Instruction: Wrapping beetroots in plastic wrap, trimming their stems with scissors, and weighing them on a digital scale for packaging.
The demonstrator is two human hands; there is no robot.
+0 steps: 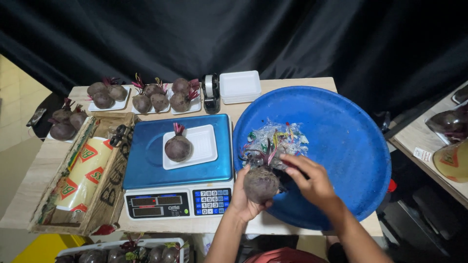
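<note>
Over the blue basin (341,131), hands (273,187) cradle a round, dusky beetroot (261,184).

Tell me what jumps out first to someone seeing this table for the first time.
The big blue basin on the right grabs the eye, with a heap of plastic scraps inside it. Over its near rim the left hand holds a beetroot while the right hand works at its top. Left of that, a blue scale carries a white tray with a single beetroot on it.
</note>
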